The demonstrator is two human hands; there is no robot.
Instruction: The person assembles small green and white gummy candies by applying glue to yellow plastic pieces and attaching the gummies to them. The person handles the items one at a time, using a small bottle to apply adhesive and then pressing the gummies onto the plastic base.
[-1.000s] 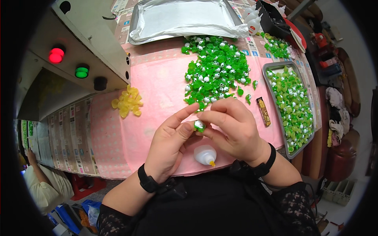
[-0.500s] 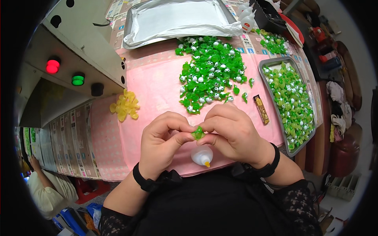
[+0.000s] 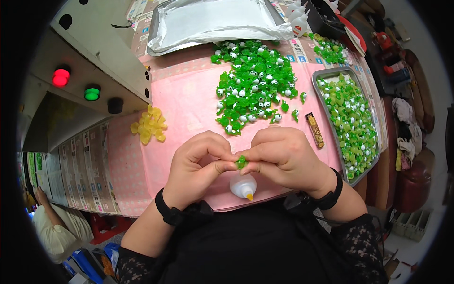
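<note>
Between the fingertips of both hands is a small green plastic piece (image 3: pixel 241 162), mostly covered by the fingers. My left hand (image 3: pixel 202 156) pinches it from the left, and my right hand (image 3: pixel 279 155) pinches it from the right. Just below the hands lies a white squeeze bottle (image 3: pixel 243 186) with a yellow tip pointing toward me. Beyond my fingers a heap of green pieces with white eyeballs (image 3: pixel 255 83) covers part of the pink sheet (image 3: pixel 182 102). To the left sits a small pile of yellow translucent pieces (image 3: pixel 149 125).
A metal tray (image 3: pixel 352 182) full of green pieces stands at the right, beside a brown-and-gold stick-shaped object (image 3: pixel 314 130). A paper-lined tray (image 3: pixel 217 21) is at the back, near white bottles (image 3: pixel 299 23). A metal machine (image 3: pixel 101 57) with lit buttons rises at the left. Another person (image 3: pixel 59 227) is at far left.
Both hands have shifted very slightly to the right with the green piece, which is turned a little and more covered by the fingers. The view has tilted slightly.
</note>
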